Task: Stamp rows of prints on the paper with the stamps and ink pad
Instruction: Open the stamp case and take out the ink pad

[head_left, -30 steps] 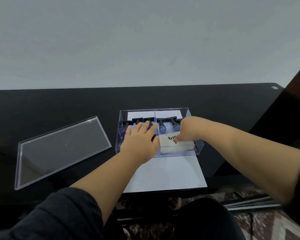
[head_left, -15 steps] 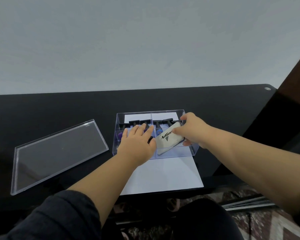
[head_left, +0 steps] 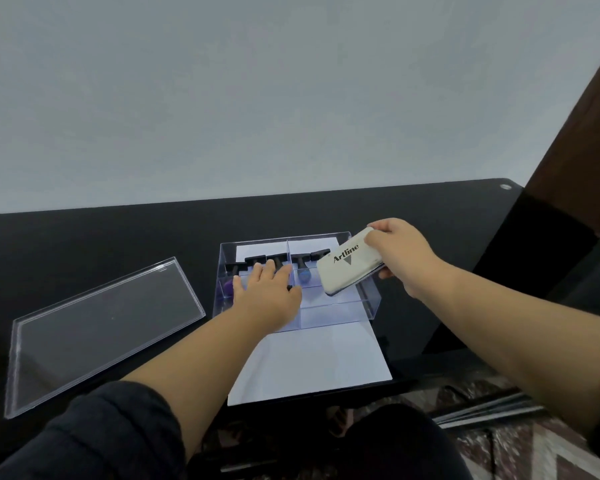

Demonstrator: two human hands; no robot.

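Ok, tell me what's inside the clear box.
The clear box holds a row of black-handled stamps, some with purple or blue bases. The left hand lies across the box and covers part of the row. The near right compartment looks empty.

"Artline" on ink pad point(head_left: 349, 260) lid; triangle mark below, apparently logo.
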